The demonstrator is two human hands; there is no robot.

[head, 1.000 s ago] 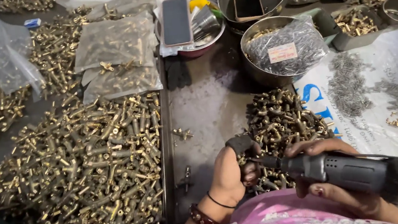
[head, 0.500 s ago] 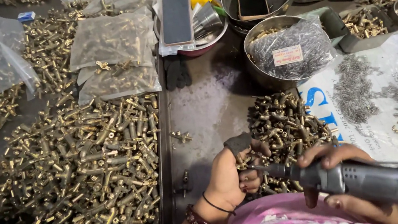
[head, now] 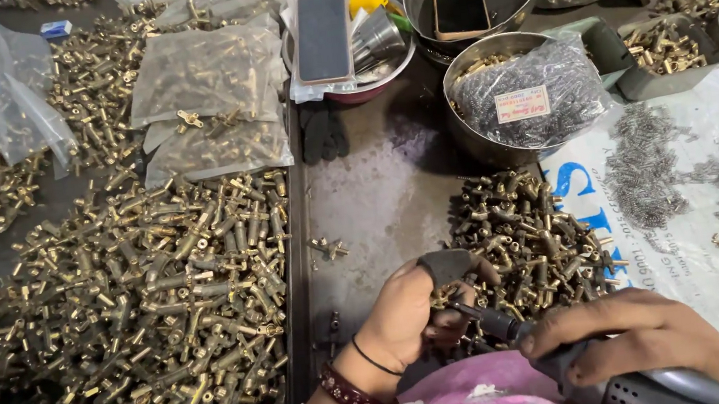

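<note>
Left hand (head: 410, 314): pinched on a small brass fitting (head: 441, 296), thumb sleeved, beside the brass pile (head: 527, 227)
Right hand (head: 642, 341): wrapped around the grey power driver (head: 581, 367)
Advice: bit kept square; fitting pinched firmly; contact probably hidden

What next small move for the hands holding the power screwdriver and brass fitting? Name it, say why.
Probably keep the grey power screwdriver's bit pressed into the small brass fitting pinched by the left hand: the bit tip meets that grip, while the right hand grasps the tool body.
</note>
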